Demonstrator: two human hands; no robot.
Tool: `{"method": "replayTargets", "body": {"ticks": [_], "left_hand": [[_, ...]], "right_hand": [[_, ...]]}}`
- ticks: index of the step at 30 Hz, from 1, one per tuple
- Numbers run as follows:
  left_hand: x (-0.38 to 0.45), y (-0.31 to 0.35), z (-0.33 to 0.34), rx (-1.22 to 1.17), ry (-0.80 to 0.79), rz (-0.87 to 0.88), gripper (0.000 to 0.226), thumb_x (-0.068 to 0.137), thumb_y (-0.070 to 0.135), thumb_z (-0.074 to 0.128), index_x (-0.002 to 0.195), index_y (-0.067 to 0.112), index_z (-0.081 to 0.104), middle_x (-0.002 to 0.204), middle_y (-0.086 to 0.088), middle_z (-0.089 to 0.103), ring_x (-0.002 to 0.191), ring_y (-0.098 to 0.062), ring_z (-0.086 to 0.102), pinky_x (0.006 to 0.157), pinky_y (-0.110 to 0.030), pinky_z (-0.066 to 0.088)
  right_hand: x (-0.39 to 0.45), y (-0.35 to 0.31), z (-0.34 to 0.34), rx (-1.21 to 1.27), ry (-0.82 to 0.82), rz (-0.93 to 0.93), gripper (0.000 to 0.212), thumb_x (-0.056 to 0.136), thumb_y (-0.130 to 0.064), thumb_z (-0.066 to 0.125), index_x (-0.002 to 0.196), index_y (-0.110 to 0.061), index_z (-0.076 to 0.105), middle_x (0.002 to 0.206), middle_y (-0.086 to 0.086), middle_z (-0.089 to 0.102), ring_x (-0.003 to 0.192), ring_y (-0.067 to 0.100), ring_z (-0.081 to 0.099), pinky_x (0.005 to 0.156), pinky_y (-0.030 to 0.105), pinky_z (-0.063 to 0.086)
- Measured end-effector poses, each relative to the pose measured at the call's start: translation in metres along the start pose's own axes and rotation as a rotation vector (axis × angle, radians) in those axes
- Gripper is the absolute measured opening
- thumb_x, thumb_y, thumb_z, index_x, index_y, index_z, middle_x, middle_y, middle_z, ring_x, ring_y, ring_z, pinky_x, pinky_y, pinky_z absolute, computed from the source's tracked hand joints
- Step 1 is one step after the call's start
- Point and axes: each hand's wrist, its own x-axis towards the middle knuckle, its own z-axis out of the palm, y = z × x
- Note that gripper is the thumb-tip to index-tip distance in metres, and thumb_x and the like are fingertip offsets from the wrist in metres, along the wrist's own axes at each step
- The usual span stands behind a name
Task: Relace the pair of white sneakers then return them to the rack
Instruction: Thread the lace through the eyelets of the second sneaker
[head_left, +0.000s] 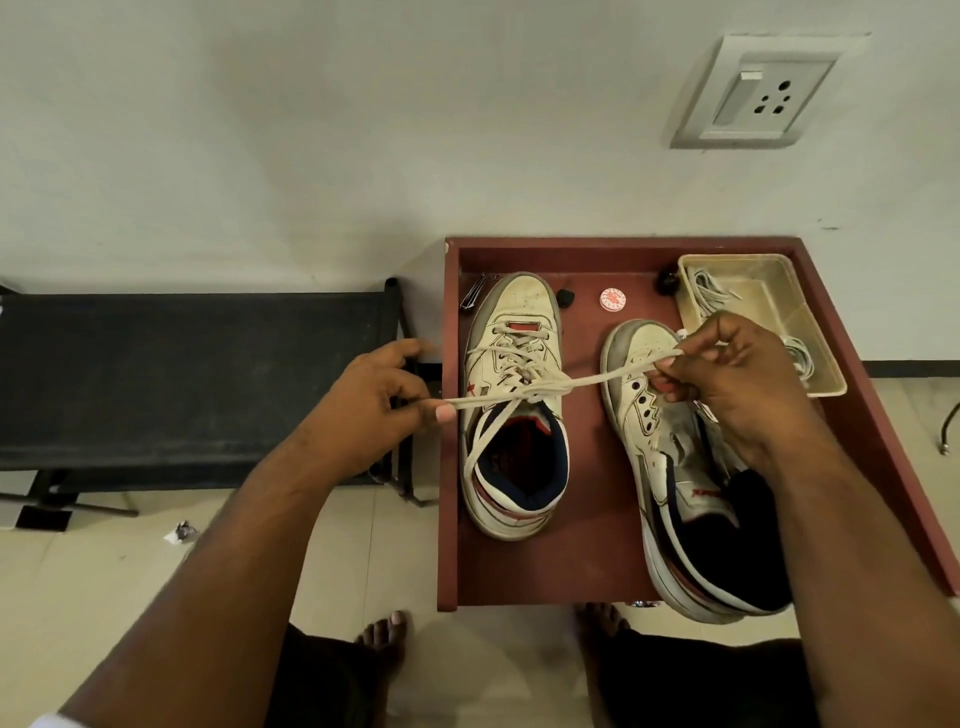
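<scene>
– Two hands, one lace: the left hand pinches one loop out past the left shoe, the right hand pinches the other over the right shoe. How should the knot be finished?

– I'd judge: pull both sides evenly and level, so the knot seats on the tongue of the left shoe and the loops match

– Where do the shoes lie?

– Both in the red tray, side by side. Each runs lengthwise away from the person, toe toward the wall, heel toward the feet. Right of the right shoe, a clear box holds more laces; that shoe's eyelets look empty
</scene>
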Motion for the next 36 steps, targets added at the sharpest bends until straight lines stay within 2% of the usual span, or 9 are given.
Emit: {"method": "replayTargets", "body": {"ticks": [6,11,14,20,22,25,29,32,36], "left_hand": [[-0.012,0.006,0.012,-0.053,0.267,-0.042,0.021,0.096,0.035,0.057,0.112,0.023,0.061,0.148,0.002,0.041,0.136,-0.016,0.039,0.11,-0.039,0.037],[-0.026,0.052,0.041,0.149,0.274,0.234,0.048,0.096,0.051,0.045,0.132,0.022,0.056,0.146,-0.003,0.048,0.133,-0.022,0.043,0.11,-0.038,0.032],[-0.039,0.067,0.072,0.4,0.091,0.25,0.073,0.09,0.069,0.018,0.147,0.03,0.041,0.163,-0.001,0.019,0.149,-0.024,0.016,0.119,-0.042,0.011],[-0.048,0.069,0.098,0.515,0.076,0.084,0.068,0.089,0.067,0.007,0.153,0.046,0.007,0.15,0.017,-0.039,0.141,-0.019,-0.036,0.12,-0.055,-0.005],[-0.053,0.072,0.106,0.575,0.115,0.017,0.064,0.091,0.063,0.011,0.152,0.044,0.013,0.159,0.007,-0.028,0.146,-0.028,-0.029,0.117,-0.061,-0.009],[-0.056,0.097,0.117,0.688,0.231,0.069,0.055,0.093,0.045,0.03,0.146,0.031,0.038,0.162,-0.012,0.021,0.15,-0.036,0.006,0.114,-0.066,0.002],[-0.03,0.144,0.117,0.553,0.321,0.304,0.058,0.086,0.011,0.045,0.142,0.023,0.043,0.156,-0.009,0.035,0.147,-0.027,0.02,0.118,-0.049,0.014],[0.013,0.181,0.119,0.453,0.102,0.286,0.055,0.093,0.011,0.045,0.147,0.018,0.041,0.158,-0.006,0.03,0.147,-0.024,0.023,0.119,-0.037,0.022],[0.077,0.194,0.137,0.474,-0.146,0.086,0.052,0.09,0.016,0.052,0.141,0.014,0.045,0.148,-0.014,0.038,0.138,-0.032,0.036,0.111,-0.046,0.036]], "right_hand": [[-0.029,-0.024,-0.004,-0.274,0.074,-0.141,0.049,0.073,-0.01,0.083,0.113,-0.027,0.061,0.096,-0.004,0.06,0.067,0.011,0.056,0.052,0.016,0.047],[-0.067,-0.019,-0.013,-0.571,0.094,-0.182,0.017,0.083,-0.022,0.076,0.099,-0.021,0.07,0.098,-0.001,0.067,0.09,0.015,0.062,0.081,0.032,0.049],[-0.094,-0.003,-0.026,-1.006,0.233,-0.084,0.038,0.086,-0.038,0.067,0.121,-0.026,0.06,0.121,0.005,0.06,0.112,0.031,0.056,0.093,0.044,0.046],[-0.115,0.018,-0.029,-0.686,0.197,-0.033,0.054,0.088,-0.002,0.057,0.136,-0.024,0.048,0.114,0.012,0.063,0.103,0.034,0.059,0.082,0.033,0.044],[-0.113,0.019,-0.022,-0.663,0.198,-0.028,0.057,0.09,0.001,0.052,0.14,-0.024,0.046,0.117,0.013,0.062,0.105,0.034,0.058,0.083,0.032,0.043],[-0.112,0.023,-0.027,-0.578,0.13,-0.011,0.059,0.092,0.0,0.05,0.142,-0.028,0.042,0.12,0.009,0.063,0.109,0.032,0.059,0.083,0.032,0.044],[-0.105,0.022,-0.039,-0.323,0.032,0.038,0.046,0.092,-0.014,0.062,0.134,-0.03,0.051,0.111,-0.01,0.062,0.108,0.014,0.06,0.085,0.026,0.042],[-0.089,0.015,-0.056,-0.239,0.092,0.08,0.04,0.089,-0.026,0.069,0.128,-0.021,0.06,0.111,-0.01,0.065,0.098,0.006,0.059,0.084,0.023,0.042],[-0.062,0.004,-0.081,-0.132,0.035,0.016,0.021,0.088,-0.023,0.071,0.109,-0.019,0.071,0.088,-0.012,0.07,0.086,0.008,0.067,0.079,0.033,0.055]]}}
